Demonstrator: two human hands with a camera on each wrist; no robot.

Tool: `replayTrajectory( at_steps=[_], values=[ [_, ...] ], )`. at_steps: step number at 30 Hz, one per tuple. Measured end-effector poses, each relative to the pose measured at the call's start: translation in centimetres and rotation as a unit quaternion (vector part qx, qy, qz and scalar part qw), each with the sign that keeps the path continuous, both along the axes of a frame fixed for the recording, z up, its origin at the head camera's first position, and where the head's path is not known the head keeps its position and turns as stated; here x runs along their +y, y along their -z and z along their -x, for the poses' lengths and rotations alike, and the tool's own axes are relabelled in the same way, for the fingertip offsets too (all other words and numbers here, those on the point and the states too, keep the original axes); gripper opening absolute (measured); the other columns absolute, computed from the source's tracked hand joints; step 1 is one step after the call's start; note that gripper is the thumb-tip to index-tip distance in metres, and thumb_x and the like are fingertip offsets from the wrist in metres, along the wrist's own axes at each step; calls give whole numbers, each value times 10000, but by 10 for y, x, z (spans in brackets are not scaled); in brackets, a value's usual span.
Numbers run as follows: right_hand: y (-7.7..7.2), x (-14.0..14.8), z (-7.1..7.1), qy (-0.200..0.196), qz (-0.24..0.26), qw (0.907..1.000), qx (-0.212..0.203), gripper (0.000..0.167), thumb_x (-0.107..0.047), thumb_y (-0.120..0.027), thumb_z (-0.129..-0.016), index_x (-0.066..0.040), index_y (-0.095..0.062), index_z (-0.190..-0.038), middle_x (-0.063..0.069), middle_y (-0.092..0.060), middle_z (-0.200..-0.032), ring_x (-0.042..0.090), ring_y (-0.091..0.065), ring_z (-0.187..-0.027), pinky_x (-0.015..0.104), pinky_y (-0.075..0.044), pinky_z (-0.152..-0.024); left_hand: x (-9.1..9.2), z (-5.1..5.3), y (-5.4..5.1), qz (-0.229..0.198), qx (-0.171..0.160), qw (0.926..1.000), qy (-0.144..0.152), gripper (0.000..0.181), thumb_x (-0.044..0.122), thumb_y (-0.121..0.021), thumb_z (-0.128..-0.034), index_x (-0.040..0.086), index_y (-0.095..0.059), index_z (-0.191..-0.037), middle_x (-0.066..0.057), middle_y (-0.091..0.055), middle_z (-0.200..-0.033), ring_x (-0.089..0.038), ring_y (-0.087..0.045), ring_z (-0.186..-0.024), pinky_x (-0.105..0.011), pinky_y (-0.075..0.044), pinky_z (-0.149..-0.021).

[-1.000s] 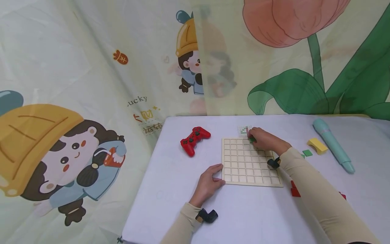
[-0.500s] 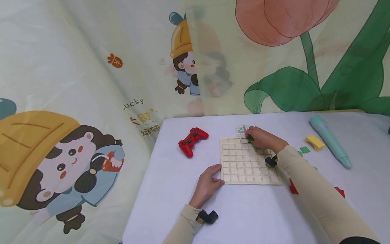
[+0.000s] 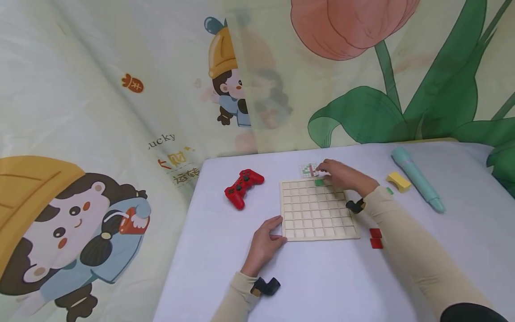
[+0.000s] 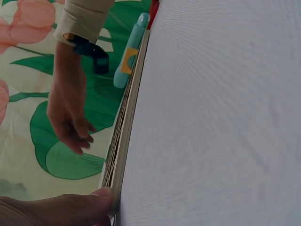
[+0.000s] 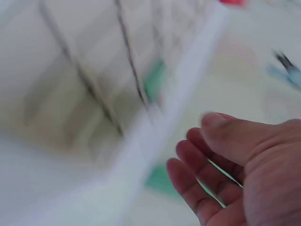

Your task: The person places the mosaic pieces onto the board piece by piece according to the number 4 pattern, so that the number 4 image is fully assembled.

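A pale wooden grid board [image 3: 314, 210] lies on the white table. My left hand [image 3: 263, 245] rests against its left side, the index finger on the edge and the thumb by the near corner; in the left wrist view that thumb [image 4: 101, 200] touches the board's edge. One green square tile [image 3: 319, 182] sits in the board's far row. Just above the far edge hovers my right hand [image 3: 342, 174], fingers loosely bent and holding nothing visible. Its bare fingertips show in the right wrist view. Beside them lies a small printed pattern card [image 3: 308, 170], partly behind the hand.
A red game controller [image 3: 244, 188] lies left of the board. Two red square tiles [image 3: 376, 238] lie to the right, near my right sleeve. Further right are a yellow arched block [image 3: 398, 182], a teal pen-shaped stick [image 3: 418, 179] and a green piece [image 3: 389, 191], partly hidden.
My right hand has let go of the green tile, now lying in the board's far row, and lifted slightly away. The head view has shifted right. My left hand stays at the board.
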State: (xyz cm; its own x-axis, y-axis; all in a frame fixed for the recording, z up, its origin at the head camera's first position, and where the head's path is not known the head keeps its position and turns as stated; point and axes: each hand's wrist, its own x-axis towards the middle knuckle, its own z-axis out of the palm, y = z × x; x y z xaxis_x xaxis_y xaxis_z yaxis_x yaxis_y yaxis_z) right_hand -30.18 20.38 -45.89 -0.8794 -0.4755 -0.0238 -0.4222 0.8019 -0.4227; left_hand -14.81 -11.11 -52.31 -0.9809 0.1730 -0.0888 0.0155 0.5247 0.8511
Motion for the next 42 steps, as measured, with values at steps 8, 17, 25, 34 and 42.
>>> replayTrajectory(
  at_steps=[8, 17, 25, 34, 42],
  values=[
    [-36, 111, -45, 968, 34, 9953, 16, 332, 128, -567, -1001, 101, -634, -1325, 302, -678, -1241, 437, -653, -1113, 599, -606, -963, -1, 0, 1, -26, 8, 10000, 57, 643, 6, -825, -877, 79, -631, -1486, -61, -582, -1582, -104, -745, -912, -180, -604, -774],
    [8, 137, -72, 782, -578, 9940, -492, 382, 87, -666, -962, 63, -650, -1343, 261, -689, -1302, 478, -627, -1234, 628, -560, -1053, -6, 3, -4, 37, 163, 9998, 91, 638, 13, -822, -883, 65, -625, -1488, -91, -581, -1578, -145, -759, -915, -188, -605, -759],
    [21, 129, -73, 777, -926, 9922, -296, 398, 44, -776, -903, 37, -669, -1287, 215, -675, -1256, 424, -619, -1190, 589, -583, -1041, -5, 2, -1, -19, 27, 10000, 68, 646, 3, -819, -883, 62, -618, -1494, -86, -568, -1593, -150, -753, -918, -197, -608, -775],
    [24, 136, -81, 973, -1031, 9888, -468, 364, -12, -797, -900, 69, -642, -1219, 200, -666, -1136, 375, -616, -1071, 562, -619, -972, 2, -1, 2, -148, -87, 9998, 125, 650, -14, -820, -878, 72, -623, -1491, -74, -568, -1594, -151, -755, -942, -201, -618, -802],
    [27, 133, -69, 899, -1043, 9893, -481, 397, -37, -805, -896, 71, -617, -1228, 205, -655, -1140, 368, -611, -1064, 558, -627, -951, -1, -1, -1, -94, -84, 9999, -9, 649, -12, -824, -878, 83, -627, -1489, -69, -567, -1594, -123, -739, -931, -214, -621, -798]
  ],
)
